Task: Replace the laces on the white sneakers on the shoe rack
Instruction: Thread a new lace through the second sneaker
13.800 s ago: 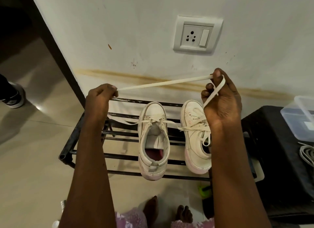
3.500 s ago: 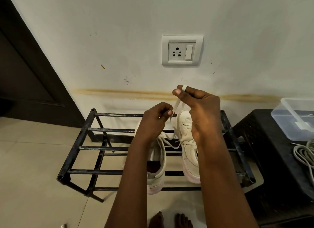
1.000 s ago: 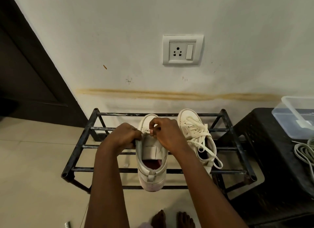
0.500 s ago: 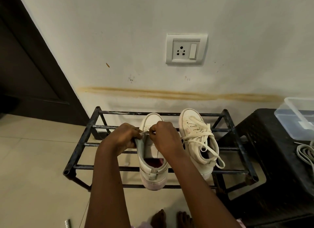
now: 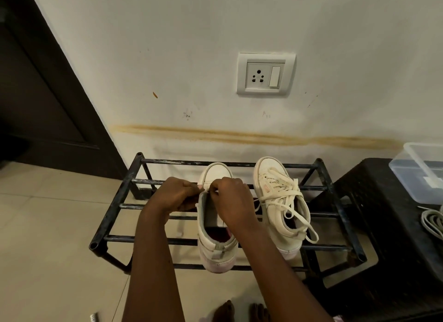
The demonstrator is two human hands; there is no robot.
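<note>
Left hand [image 5: 175, 197], right hand [image 5: 233, 202] gripping sneaker [image 5: 215, 175], toe toward wall [image 5: 191, 46]

The black metal shoe rack [image 5: 115, 202] bears the left sneaker [image 5: 217, 249] just beside the laced right sneaker [image 5: 279, 225] on its bars.

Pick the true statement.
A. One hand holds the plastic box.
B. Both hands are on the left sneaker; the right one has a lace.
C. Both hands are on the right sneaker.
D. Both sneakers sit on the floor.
B: the left hand and right hand both pinch the front of the left sneaker on the rack; the right sneaker carries a loose lace.
</note>
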